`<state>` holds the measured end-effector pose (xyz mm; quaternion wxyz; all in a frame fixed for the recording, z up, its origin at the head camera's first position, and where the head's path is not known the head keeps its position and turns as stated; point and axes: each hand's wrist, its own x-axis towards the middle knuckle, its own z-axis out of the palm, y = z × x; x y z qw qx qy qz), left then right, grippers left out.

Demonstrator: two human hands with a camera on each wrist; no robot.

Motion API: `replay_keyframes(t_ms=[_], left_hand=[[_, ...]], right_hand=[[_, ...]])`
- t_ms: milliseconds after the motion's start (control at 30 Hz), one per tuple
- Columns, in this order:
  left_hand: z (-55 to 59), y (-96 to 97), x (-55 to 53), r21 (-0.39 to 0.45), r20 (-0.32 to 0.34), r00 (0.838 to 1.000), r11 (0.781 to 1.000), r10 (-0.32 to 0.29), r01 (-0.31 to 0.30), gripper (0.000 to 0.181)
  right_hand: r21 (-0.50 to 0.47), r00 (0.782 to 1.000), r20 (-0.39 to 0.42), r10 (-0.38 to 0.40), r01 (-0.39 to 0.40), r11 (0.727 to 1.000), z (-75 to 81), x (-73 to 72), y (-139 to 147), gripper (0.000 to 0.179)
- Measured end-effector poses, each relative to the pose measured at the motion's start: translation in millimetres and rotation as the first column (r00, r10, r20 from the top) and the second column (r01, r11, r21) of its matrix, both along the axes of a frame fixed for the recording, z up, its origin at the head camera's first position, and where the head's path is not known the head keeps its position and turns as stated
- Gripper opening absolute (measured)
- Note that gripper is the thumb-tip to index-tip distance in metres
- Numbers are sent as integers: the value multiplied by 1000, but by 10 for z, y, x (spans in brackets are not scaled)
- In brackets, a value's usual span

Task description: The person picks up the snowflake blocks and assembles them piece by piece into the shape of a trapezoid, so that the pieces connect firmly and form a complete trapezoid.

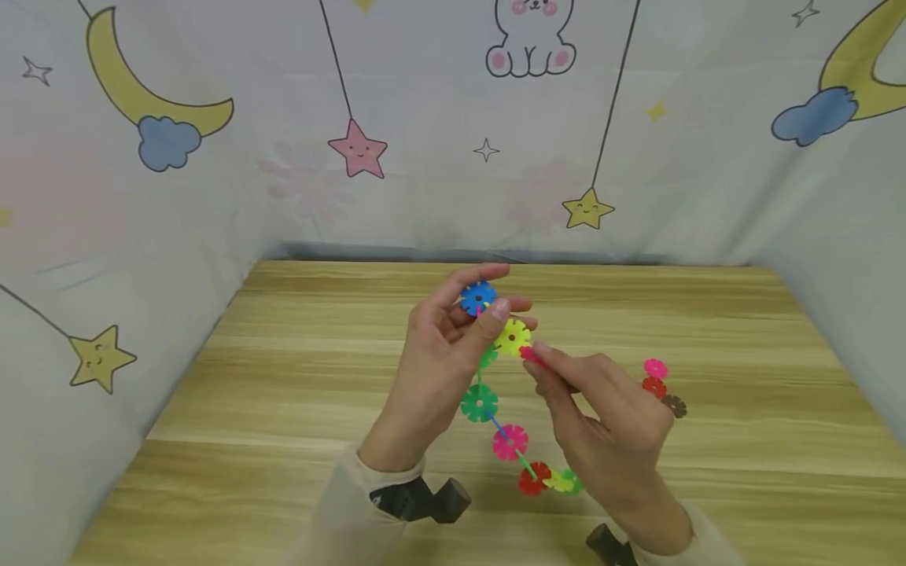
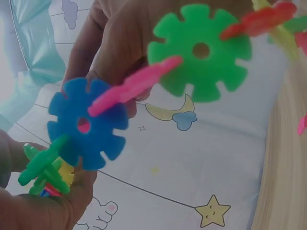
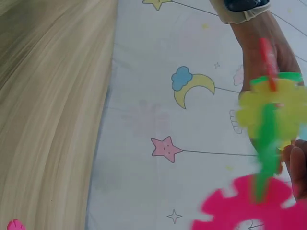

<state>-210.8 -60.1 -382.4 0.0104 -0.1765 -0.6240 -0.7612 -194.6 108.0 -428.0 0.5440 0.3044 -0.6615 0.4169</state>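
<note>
A chain of notched plastic snowflake discs hangs from my left hand (image 1: 432,369), whose thumb and fingers pinch it near a blue disc (image 1: 470,295) and a yellow disc (image 1: 515,328). My right hand (image 1: 616,413) pinches a pinkish-red disc (image 1: 527,354) between thumb and forefinger, right at the yellow disc's edge. Below the hands the chain runs through a green disc (image 1: 470,404), a pink disc (image 1: 501,443) and a red disc (image 1: 527,481), then passes behind the right hand. In the left wrist view, a pink disc (image 2: 136,87) slots edge-on between two others.
Right of my right hand, a loose pink disc (image 1: 655,368), a red one (image 1: 653,387) and a brown one (image 1: 677,405) lie close together on the wooden table (image 1: 283,409). A printed cloth (image 1: 439,196) with moons and stars hangs behind and at the sides.
</note>
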Motion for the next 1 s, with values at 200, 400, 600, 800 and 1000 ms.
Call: replay_keyframes(t_ms=[200,400,600,800,1000], left_hand=[[-40,89,21,26,-3,1000,1000,18,-18,32],[-87,140,27,30,19,1000,999,21,-21,31],[-66,94,-12,1,31,999,1000,29,-29,39],[1,-58,-64,-65,51,997,996,56,-53,41],[33,-106,-76,-79,67,997,996,39,-33,42]], right_hand=[[-84,997,-75,-14,8,996,-42,-33,-52,30],[-90,995,-100,-26,17,996,-79,-67,-43,32],[-3,998,-48,28,-28,1000,-56,-105,51,35],[-101,969,204,139,-121,988,-63,-203,500,25],[-17,693,705,-152,231,973,-455,-291,1303,18]])
